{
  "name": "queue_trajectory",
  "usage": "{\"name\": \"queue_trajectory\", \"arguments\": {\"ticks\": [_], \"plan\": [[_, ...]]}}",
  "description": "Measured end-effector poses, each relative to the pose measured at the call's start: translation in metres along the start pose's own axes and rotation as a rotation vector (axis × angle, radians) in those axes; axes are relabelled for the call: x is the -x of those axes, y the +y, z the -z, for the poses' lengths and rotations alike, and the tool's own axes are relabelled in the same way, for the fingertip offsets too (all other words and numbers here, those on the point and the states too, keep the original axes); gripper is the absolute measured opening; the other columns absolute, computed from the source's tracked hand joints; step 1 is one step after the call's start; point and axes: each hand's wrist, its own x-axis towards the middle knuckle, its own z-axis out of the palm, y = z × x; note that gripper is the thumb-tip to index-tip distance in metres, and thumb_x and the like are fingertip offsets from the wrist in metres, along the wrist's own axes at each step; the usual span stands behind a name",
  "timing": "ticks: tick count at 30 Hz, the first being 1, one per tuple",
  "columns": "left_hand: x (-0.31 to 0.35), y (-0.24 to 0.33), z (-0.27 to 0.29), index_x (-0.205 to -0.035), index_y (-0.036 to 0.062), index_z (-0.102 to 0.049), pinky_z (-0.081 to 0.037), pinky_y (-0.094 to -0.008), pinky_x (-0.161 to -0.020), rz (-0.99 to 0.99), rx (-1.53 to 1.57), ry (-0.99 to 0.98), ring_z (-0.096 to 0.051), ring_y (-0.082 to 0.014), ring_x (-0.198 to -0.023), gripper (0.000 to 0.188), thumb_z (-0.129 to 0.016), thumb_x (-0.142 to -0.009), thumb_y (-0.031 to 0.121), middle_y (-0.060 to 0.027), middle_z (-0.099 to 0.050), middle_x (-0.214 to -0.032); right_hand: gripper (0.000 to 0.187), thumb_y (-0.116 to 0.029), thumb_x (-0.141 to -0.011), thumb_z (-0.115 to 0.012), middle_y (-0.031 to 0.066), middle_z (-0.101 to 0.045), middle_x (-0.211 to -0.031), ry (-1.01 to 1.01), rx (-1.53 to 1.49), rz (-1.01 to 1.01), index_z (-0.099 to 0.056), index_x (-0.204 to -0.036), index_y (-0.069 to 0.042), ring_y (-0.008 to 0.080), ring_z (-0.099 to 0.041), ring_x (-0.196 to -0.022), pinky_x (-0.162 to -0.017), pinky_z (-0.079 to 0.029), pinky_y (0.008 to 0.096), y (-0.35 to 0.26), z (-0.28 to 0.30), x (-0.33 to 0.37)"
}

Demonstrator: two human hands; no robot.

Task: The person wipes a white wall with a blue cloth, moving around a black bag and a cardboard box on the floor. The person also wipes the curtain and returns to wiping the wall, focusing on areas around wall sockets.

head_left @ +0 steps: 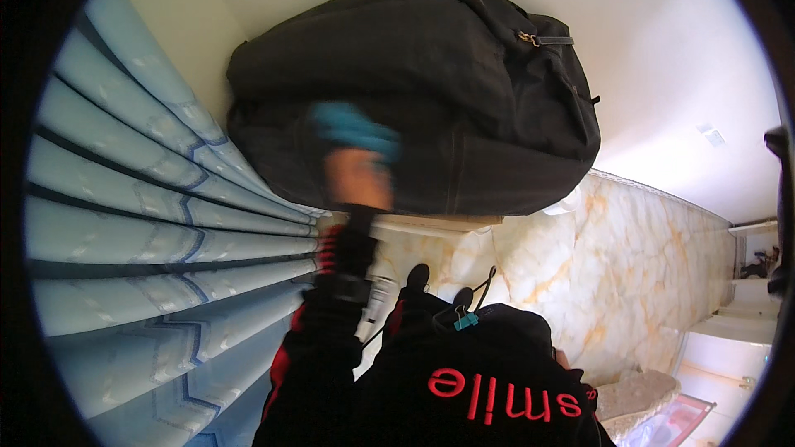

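Note:
A big dark grey duffel bag (414, 99) with leather-like straps and brass-coloured clasps fills the upper middle, against the pale wall. My left hand (358, 167) reaches up to the bag's near side, left of its middle. A bright blue cloth (352, 128) is bunched at the fingers, apparently against the bag's fabric. Motion smears both the hand and the cloth, so single fingers do not show. Of my right hand (562, 359), only a sliver of skin appears beside my black jacket, low on my right; its fingers are hidden.
Light blue patterned curtains (166, 257) hang along the left. Beneath the bag shows the edge of a light tan board or box (447, 222). Marble-patterned floor (604, 273) stretches right. A beige fluffy item (638, 401) lies lower right, near a white cabinet (725, 364).

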Motion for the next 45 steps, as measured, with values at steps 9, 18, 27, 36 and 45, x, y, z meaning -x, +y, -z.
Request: {"name": "queue_trajectory", "arguments": {"ticks": [9,18,27,36,45], "plan": [[0.051,0.106,-0.093,-0.087,0.0079,-0.060,-0.048,-0.0381,-0.077,-1.279,0.088,-0.380,-0.057,-0.0299,-0.089,0.008,-0.057,-0.080,0.008,-0.0115,-0.058,-0.094,0.032,-0.025,-0.083,-0.065,0.0218,-0.069,-0.090,0.188,-0.199,-0.165,-0.067,-0.105,-0.001,0.0329,-0.069,-0.085,-0.075,-0.053,0.0386,-0.099,0.055,-0.004],[-0.082,-0.015,0.145,-0.107,0.0007,-0.061,-0.045,-0.0408,-0.090,-0.351,-0.270,0.779,-0.057,-0.0305,-0.101,0.024,-0.064,-0.084,0.010,-0.0149,-0.061,-0.107,0.018,-0.019,-0.080,-0.060,0.0120,-0.060,-0.059,-0.092,-0.373,-0.421,-0.065,-0.074,-0.004,0.0251,-0.062,-0.059,-0.053,-0.047,0.0401,-0.066,0.010,0.087],[0.178,0.099,-0.194,-0.094,0.0050,-0.061,-0.047,-0.0391,-0.092,-1.163,0.244,-1.028,-0.059,-0.0300,-0.104,0.018,-0.058,-0.077,-0.002,-0.0131,-0.061,-0.103,0.028,-0.027,-0.082,-0.064,0.0192,-0.069,-0.087,0.226,-0.198,-0.179,-0.069,-0.095,-0.003,0.0333,-0.067,-0.081,-0.072,-0.053,0.0399,0.014,0.063,-0.019],[0.052,0.164,-0.114,-0.094,0.0038,-0.063,-0.048,-0.0408,-0.083,-0.430,-0.296,0.419,-0.059,-0.0329,-0.091,0.021,-0.058,-0.075,-0.005,-0.0135,-0.061,-0.095,0.027,-0.018,-0.082,-0.066,0.0160,-0.070,-0.082,0.417,-0.285,-0.216,-0.067,-0.101,0.002,0.0245,-0.070,-0.070,-0.064,-0.056,0.0352,0.181,0.144,-0.019],[0.181,0.268,-0.264,-0.095,0.0013,-0.062,-0.048,-0.0311,-0.073,-0.419,0.290,-0.208,-0.056,-0.0136,-0.079,0.021,-0.071,-0.076,0.005,-0.0053,-0.061,-0.084,0.041,-0.014,-0.088,-0.065,0.0177,-0.067,-0.101,0.462,-0.561,0.311,-0.055,-0.125,0.000,0.0223,-0.067,-0.092,-0.080,-0.054,0.0328,0.027,0.375,-0.157]]}}
